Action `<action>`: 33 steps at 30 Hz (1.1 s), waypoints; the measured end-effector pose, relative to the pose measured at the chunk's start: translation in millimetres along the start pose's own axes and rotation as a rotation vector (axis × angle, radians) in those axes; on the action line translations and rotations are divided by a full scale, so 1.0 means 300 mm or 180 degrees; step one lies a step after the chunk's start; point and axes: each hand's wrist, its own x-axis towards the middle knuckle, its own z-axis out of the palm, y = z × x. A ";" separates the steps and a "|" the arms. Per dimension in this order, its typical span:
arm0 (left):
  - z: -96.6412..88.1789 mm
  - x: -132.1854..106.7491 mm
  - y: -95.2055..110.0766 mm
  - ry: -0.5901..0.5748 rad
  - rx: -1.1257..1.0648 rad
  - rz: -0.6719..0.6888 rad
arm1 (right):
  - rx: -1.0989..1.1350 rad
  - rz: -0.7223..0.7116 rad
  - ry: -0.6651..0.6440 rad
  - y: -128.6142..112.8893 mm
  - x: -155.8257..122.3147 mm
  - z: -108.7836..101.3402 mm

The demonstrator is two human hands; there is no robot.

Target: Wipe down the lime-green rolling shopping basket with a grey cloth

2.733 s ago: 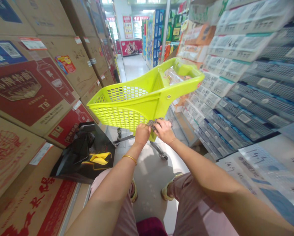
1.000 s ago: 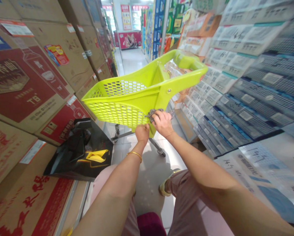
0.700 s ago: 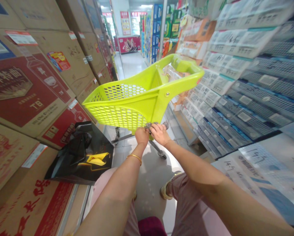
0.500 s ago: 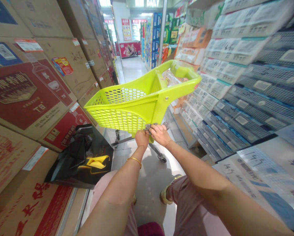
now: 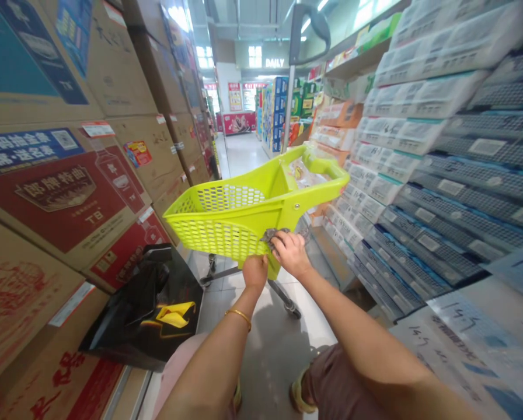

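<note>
A lime-green plastic shopping cart (image 5: pixel 226 201) with perforated basket sides stands in front of me, side-on. My right hand (image 5: pixel 291 254) presses a crumpled grey cloth (image 5: pixel 272 235) against the cart's side panel, its fingers bent over it. Lower and to the left, my left hand (image 5: pixel 255 272), with a gold bracelet at the wrist, is closed at the basket's lower edge; its fingertips are partly hidden. Near the cart's handle lies a clear plastic-wrapped item (image 5: pixel 306 176).
Stacked cartons (image 5: pixel 69 186) line the left side, with a black bag (image 5: pixel 156 309) holding something yellow in front of them. Tissue packs (image 5: pixel 397 140) and grey-blue packs (image 5: pixel 445 198) are piled on the right. A metal pole (image 5: pixel 289 111) rises behind the cart. Tiled aisle floor (image 5: pixel 241 153) runs ahead.
My view has tilted up, so the scene sits lower. The right hand and cloth have moved up the cart's panel. The left hand has come away from the cloth and is now below it.
</note>
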 end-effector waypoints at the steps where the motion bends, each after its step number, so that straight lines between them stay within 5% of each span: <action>1: -0.003 -0.003 0.000 0.0049 -0.0005 0.0042 | 0.0005 -0.0059 -0.0012 -0.005 -0.015 0.005; 7: -0.025 0.012 -0.002 0.0933 -0.0077 0.0811 | 0.0048 -0.0130 -0.0231 -0.021 -0.059 0.019; 12: -0.065 0.077 -0.008 0.1516 0.0042 0.1535 | 0.0006 -0.0106 0.0108 0.006 0.035 -0.024; 18: -0.113 0.119 0.000 0.1797 0.0048 0.1711 | -0.0173 0.0307 0.0558 0.034 0.149 -0.084; 28: -0.160 0.121 0.019 0.1806 -0.0185 0.1723 | -0.0055 -0.0049 0.0212 0.005 0.023 -0.012; 33: -0.186 0.122 0.043 0.2022 -0.0380 0.1814 | -0.0128 0.0047 0.0404 0.019 0.078 -0.045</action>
